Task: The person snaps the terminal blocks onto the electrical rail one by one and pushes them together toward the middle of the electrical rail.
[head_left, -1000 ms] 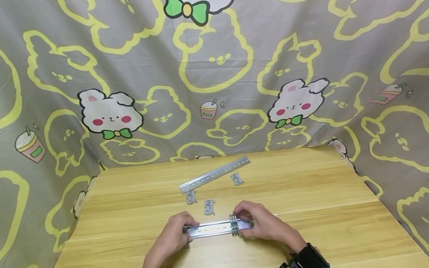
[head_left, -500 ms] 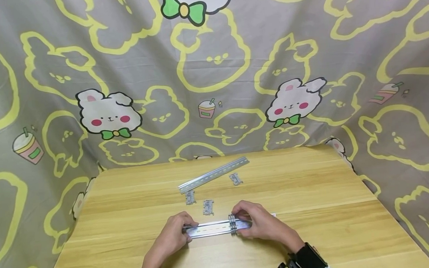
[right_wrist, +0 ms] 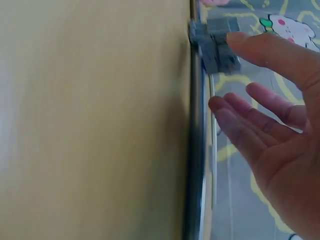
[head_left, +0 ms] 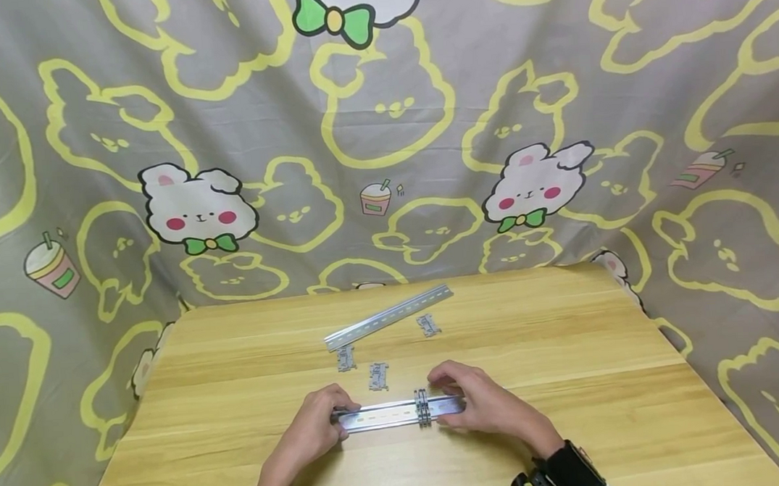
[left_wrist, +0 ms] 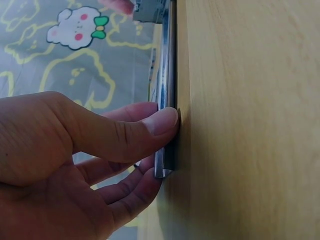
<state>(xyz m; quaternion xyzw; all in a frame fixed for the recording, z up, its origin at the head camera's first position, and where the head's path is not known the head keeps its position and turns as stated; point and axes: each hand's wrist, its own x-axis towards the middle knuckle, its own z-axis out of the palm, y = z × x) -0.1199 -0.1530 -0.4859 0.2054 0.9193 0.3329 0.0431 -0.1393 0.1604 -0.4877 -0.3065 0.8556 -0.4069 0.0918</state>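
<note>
A slotted metal DIN rail (head_left: pixel 382 416) lies crosswise near the front of the table. My left hand (head_left: pixel 319 418) pinches its left end, the thumb along the near edge in the left wrist view. Two or so thin grey clip-on rail blocks (head_left: pixel 423 408) stand side by side on the rail, right of its middle. Around the rail's right end hovers my right hand (head_left: pixel 488 407), its fingers loosely bent and spread. In the right wrist view, that thumb overlaps the grey block's (right_wrist: pixel 212 52) edge while the other fingers are apart from it.
Behind the hands lie three loose grey rail blocks: one (head_left: pixel 379 376) close to the rail, one (head_left: pixel 346 359) further left, one (head_left: pixel 428 325) further right. A second slotted rail (head_left: pixel 389 316) slants across the back of the wooden table (head_left: pixel 238 365). A patterned curtain (head_left: pixel 283 204) surrounds the table.
My right hand has let go of the rail blocks and drawn slightly right, its fingers parting. The left hand and the rail have stayed put.
</note>
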